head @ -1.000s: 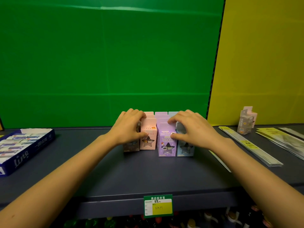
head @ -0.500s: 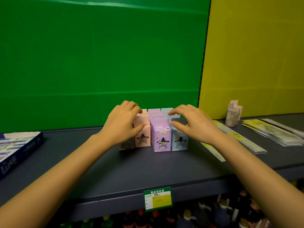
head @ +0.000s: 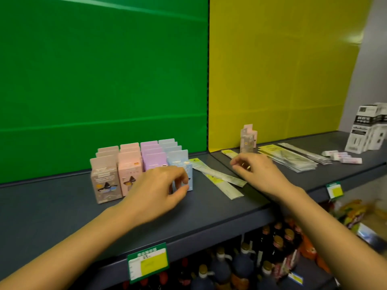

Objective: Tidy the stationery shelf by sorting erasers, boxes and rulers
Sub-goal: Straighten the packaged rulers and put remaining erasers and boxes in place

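Far left on the shelf (head: 52,208): pastel boxes (head: 134,160) upright in four tight rows, grey-pink, pink, purple, blue, fronts roughly level. Before the purple and blue rows, left hand (head: 157,191) low, fingers bent, tips at the front blue box; cannot tell whether pinching it or merely touching. Next along, two loose rulers (head: 219,178) in clear sleeves, flat and crossed, one end just beside the blue row. Then right hand (head: 259,172) hovering palm down over the shelf, fingers loosely curled, nothing visibly held, near a third stray sleeve (head: 229,152). Behind it, one small stray box (head: 248,137) upright against the yellow backing (head: 282,80) (well apart from the pastel block, seemingly of the same kind). Further right, neat ruler stack (head: 291,161), then a few white erasers (head: 343,158) lying loose, then black-and-white cartons (head: 368,130) at the far end. Judged step: box rows about finished, turn to the rulers beginning. Next move, likely: flatten the right hand onto a loose sleeve and drag it toward the shelf edge, or pinch one end, thin flat sleeves being hard to lift straight off; then lay it square on the ruler stack. Worth watching: slippery sleeves, easily fanned out by a careless nudge; also keep the left wrist off the front boxes
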Motion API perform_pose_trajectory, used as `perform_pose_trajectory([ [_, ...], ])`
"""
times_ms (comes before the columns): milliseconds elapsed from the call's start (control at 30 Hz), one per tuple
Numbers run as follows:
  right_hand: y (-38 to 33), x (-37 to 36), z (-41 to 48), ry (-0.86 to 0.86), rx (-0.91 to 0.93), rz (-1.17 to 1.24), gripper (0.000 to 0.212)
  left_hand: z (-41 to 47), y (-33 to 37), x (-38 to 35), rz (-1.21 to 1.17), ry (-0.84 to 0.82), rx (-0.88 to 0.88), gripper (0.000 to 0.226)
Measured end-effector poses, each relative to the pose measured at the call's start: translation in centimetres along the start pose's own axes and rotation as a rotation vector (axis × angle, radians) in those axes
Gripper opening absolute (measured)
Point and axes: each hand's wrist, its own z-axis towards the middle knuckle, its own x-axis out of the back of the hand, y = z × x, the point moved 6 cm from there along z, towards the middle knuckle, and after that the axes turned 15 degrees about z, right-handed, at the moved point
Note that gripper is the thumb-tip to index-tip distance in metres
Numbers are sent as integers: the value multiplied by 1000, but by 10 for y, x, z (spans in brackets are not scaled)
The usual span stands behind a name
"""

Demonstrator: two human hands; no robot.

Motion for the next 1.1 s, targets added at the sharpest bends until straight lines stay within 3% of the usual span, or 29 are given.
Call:
perform_pose_trajectory([
  [233, 46, -21, 20, -233, -57, 1, 31, 30, 37, -53, -74, -180, 114, 12],
  [433, 62, -42, 42, -372, 7, -114, 51, 34, 52, -77, -82, -167, 326, 14],
  [700, 65, -52, 60, -668, -216, -13, 38, 28, 63, -84, 8, -191, 474, 32],
  [800, 61, -48, 62, -729, -233, -73, 71, 30, 66, -92, 15, -230, 526, 35],
  [900, 56, -56, 60, -787, -186, -46, 51, 38, 65, -100, -8, -265, 591, 32],
  [1000, 55, -57, 55, -807, -183, 22, 53, 49, 65, -108, -7, -297, 632, 30],
  [1100, 52, -46, 53, -735, -170, 189, 53, 61, 66, -114, 70, -324, 672, 46],
])
